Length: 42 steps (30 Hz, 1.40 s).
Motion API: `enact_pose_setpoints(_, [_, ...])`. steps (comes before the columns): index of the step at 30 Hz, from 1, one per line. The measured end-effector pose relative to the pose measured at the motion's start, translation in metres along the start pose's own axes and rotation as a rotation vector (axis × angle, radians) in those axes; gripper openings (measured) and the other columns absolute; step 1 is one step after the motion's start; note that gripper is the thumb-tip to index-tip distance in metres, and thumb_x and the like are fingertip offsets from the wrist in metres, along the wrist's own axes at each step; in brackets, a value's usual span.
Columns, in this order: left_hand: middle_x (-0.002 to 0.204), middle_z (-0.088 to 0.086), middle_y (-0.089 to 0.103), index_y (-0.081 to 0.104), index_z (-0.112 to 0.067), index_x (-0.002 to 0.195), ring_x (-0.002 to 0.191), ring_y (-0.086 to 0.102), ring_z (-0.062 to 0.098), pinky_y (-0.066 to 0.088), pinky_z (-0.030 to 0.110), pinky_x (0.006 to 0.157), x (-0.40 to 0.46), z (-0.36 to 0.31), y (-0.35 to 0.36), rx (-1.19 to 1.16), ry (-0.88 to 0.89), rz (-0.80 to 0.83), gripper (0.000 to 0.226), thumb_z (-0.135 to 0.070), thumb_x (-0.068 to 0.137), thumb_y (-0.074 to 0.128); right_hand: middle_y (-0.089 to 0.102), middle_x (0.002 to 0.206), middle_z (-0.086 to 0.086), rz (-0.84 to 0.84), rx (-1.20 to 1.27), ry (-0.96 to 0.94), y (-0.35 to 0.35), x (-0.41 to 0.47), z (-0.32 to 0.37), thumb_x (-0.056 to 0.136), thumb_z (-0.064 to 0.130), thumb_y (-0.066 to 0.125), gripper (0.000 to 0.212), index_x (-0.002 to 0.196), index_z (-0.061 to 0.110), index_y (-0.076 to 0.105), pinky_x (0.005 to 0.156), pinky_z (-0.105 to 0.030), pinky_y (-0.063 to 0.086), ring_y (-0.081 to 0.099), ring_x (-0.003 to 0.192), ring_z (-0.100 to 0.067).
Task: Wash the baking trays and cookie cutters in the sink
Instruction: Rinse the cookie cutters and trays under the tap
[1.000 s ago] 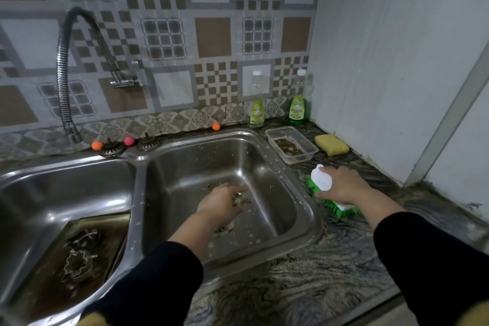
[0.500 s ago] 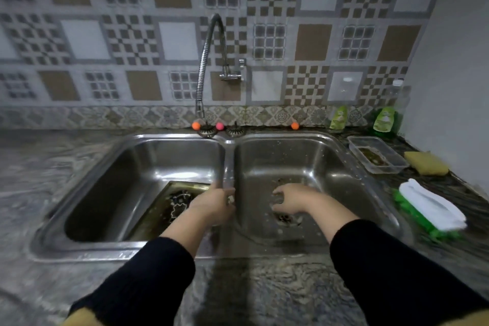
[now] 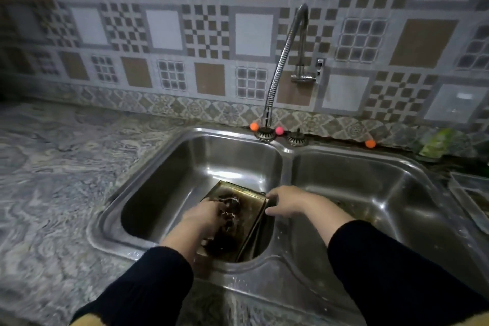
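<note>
A dark, greasy baking tray (image 3: 244,222) lies tilted in the left basin of the steel double sink (image 3: 148,174). Metal cookie cutters (image 3: 229,216) lie on the tray. My left hand (image 3: 205,217) reaches down onto the tray, its fingers curled among the cutters; whether it holds one I cannot tell. My right hand (image 3: 287,201) grips the tray's far right corner, thumb and fingers around the rim. The picture is blurred by motion.
A flexible steel tap (image 3: 281,66) arches over the divider between the basins. A clear plastic container (image 3: 471,198) and a green bottle (image 3: 436,144) stand at the right. Marbled counter (image 3: 58,167) stretches to the left. Small orange and pink balls (image 3: 254,126) sit at the sink's back rim.
The view swung left. My right hand left the brush on the counter and crossed from the right basin to the tray's corner. My left hand moved onto the cutters in the left basin.
</note>
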State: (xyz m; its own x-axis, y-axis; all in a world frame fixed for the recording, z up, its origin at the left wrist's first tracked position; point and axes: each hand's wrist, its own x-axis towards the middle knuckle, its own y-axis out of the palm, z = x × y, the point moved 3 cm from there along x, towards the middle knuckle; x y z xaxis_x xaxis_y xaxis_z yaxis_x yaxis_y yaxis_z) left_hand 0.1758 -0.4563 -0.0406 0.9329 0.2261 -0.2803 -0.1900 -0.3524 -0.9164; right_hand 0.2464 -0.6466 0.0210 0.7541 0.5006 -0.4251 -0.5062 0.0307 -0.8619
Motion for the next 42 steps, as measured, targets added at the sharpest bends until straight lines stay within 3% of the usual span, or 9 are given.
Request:
enact_pose_setpoints(5, [0.144, 0.004, 0.046, 0.048, -0.026, 0.139, 0.134, 0.042, 0.023, 0.037, 0.037, 0.108, 0.036, -0.035, -0.059, -0.124, 0.1, -0.227, 0.044, -0.042, 0.098, 0.046, 0.05, 0.14, -0.004, -0.037, -0.04, -0.002, -0.043, 0.026, -0.016, 0.089, 0.039, 0.059, 0.058, 0.141, 0.019, 0.044, 0.102, -0.027, 0.038, 0.049, 0.126, -0.022])
enact_pose_setpoints(10, [0.128, 0.008, 0.062, 0.058, -0.015, 0.13, 0.122, 0.055, 0.023, 0.038, 0.027, 0.098, 0.055, -0.095, -0.127, -0.443, 0.268, -0.391, 0.044, -0.039, 0.103, 0.034, 0.047, 0.143, -0.004, -0.148, -0.063, 0.023, -0.111, 0.047, -0.039, 0.087, 0.042, 0.061, 0.061, 0.14, 0.016, 0.046, 0.105, -0.03, 0.038, 0.048, 0.126, -0.023])
enact_pose_setpoints(13, [0.122, 0.007, 0.065, 0.055, -0.019, 0.132, 0.113, 0.06, 0.022, 0.043, 0.035, 0.102, 0.057, -0.125, -0.161, -0.721, 0.364, -0.461, 0.047, -0.043, 0.103, 0.027, 0.05, 0.139, -0.005, -0.234, -0.022, 0.049, -0.155, 0.05, -0.049, 0.087, 0.041, 0.062, 0.059, 0.137, 0.015, 0.048, 0.102, -0.029, 0.039, 0.051, 0.122, -0.024])
enact_pose_setpoints(15, [0.117, 0.003, 0.067, 0.044, -0.027, 0.141, 0.108, 0.062, 0.017, 0.047, 0.036, 0.098, 0.055, -0.14, -0.177, -0.722, 0.462, -0.522, 0.043, -0.042, 0.103, 0.03, 0.048, 0.141, -0.006, -0.306, 0.013, 0.069, -0.183, 0.05, -0.058, 0.088, 0.04, 0.061, 0.057, 0.138, 0.016, 0.047, 0.1, -0.028, 0.037, 0.049, 0.124, -0.026])
enact_pose_setpoints(19, [0.085, 0.004, 0.07, 0.014, -0.051, 0.147, 0.073, 0.069, 0.018, 0.058, 0.031, 0.072, 0.055, -0.154, -0.182, -0.724, 0.61, -0.506, 0.058, -0.028, 0.101, 0.043, 0.04, 0.148, -0.008, -0.449, 0.103, 0.102, -0.225, 0.059, -0.077, 0.09, 0.038, 0.06, 0.062, 0.144, 0.019, 0.038, 0.1, -0.027, 0.035, 0.043, 0.131, -0.027])
enact_pose_setpoints(25, [0.069, 0.007, 0.065, 0.009, -0.07, 0.133, 0.063, 0.062, 0.019, 0.052, 0.028, 0.064, 0.063, -0.151, -0.173, -0.681, 0.607, -0.667, 0.063, -0.027, 0.102, 0.042, 0.042, 0.145, -0.01, -0.677, 0.494, 0.111, -0.261, 0.09, -0.092, 0.096, 0.03, 0.052, 0.057, 0.147, 0.014, 0.03, 0.101, -0.032, 0.037, 0.048, 0.123, -0.026])
enact_pose_setpoints(33, [0.061, -0.003, 0.06, 0.004, -0.079, 0.125, 0.055, 0.057, 0.01, 0.055, 0.037, 0.064, 0.084, -0.141, -0.169, -0.627, 0.575, -0.653, 0.065, -0.03, 0.102, 0.039, 0.04, 0.147, -0.007, -0.841, 0.812, 0.116, -0.283, 0.125, -0.095, 0.098, 0.017, 0.049, 0.052, 0.147, 0.018, 0.032, 0.106, -0.041, 0.04, 0.046, 0.127, -0.029])
enact_pose_setpoints(38, [0.062, -0.004, 0.061, 0.002, -0.075, 0.129, 0.056, 0.059, 0.011, 0.054, 0.036, 0.063, 0.093, -0.136, -0.169, -0.572, 0.555, -0.642, 0.063, -0.031, 0.102, 0.038, 0.055, 0.124, -0.003, -0.951, 0.893, 0.091, -0.281, 0.125, -0.103, 0.095, 0.006, 0.05, 0.029, 0.122, 0.015, 0.053, 0.077, -0.024, 0.048, 0.052, 0.099, -0.017])
enact_pose_setpoints(42, [0.061, -0.006, 0.06, 0.004, -0.068, 0.135, 0.056, 0.058, 0.009, 0.052, 0.029, 0.06, 0.095, -0.132, -0.171, -0.575, 0.573, -0.627, 0.06, -0.03, 0.103, 0.037, 0.061, 0.104, -0.002, -1.056, 0.721, 0.067, -0.263, 0.114, -0.102, 0.09, 0.01, 0.06, 0.008, 0.088, 0.016, 0.055, 0.079, -0.026, 0.042, 0.056, 0.094, -0.018])
